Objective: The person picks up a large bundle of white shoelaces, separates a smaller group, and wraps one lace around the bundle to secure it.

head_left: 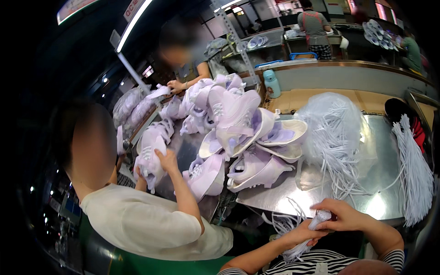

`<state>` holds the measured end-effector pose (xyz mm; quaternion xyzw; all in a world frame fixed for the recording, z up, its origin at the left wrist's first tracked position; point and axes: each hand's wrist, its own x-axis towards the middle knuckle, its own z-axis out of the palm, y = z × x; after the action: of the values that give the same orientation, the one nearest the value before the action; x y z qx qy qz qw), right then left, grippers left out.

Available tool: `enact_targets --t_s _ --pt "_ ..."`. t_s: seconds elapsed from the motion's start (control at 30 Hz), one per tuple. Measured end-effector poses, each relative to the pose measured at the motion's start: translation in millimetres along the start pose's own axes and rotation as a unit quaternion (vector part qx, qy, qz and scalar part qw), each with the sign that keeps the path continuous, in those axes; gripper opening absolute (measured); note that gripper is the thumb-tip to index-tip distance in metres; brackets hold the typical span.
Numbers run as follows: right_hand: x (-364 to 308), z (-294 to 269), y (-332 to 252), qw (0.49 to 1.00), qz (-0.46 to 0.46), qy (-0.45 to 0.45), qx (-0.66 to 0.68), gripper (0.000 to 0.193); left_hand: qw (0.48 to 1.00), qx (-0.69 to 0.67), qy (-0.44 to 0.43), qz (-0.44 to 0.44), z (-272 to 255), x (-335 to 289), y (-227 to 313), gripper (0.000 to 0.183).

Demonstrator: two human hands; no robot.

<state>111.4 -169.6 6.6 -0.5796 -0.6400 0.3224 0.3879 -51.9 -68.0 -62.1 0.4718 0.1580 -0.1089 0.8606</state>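
Note:
Low in front of me, at the near edge of the metal table (380, 178), a bundle of white shoelaces (321, 219) is gripped in both hands. My left hand (303, 233) wraps round its lower part, with loose lace ends trailing to the left and below. From the right, my right hand (340, 215) closes over the bundle's top with bent fingers. Beyond my hands, a clear plastic bag (327, 114) full of white laces lies on the table, some laces spilling toward me. Another thick bunch of laces (415, 178) hangs over the table's right side.
Lavender shoes (236, 112) are heaped left of the bag. At my left, a co-worker in a white shirt (146, 224) holds a lavender shoe (153, 149). Across the heap, another person (188, 68) handles shoes. A light-blue bottle (272, 84) stands on the cardboard ledge behind.

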Motion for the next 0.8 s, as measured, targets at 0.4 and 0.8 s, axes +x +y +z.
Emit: enact_targets --t_s 0.4,0.8 --pt "-27.4 -6.6 43.3 0.986 0.025 0.165 -0.021 0.035 0.988 -0.152 -0.035 -0.015 -14.2 41.5 -58.2 0.022" --pt "-81.6 41.7 106.8 0.989 0.000 -0.027 -0.146 0.015 0.979 0.093 -0.157 -0.087 -35.7 70.7 -128.2 0.015"
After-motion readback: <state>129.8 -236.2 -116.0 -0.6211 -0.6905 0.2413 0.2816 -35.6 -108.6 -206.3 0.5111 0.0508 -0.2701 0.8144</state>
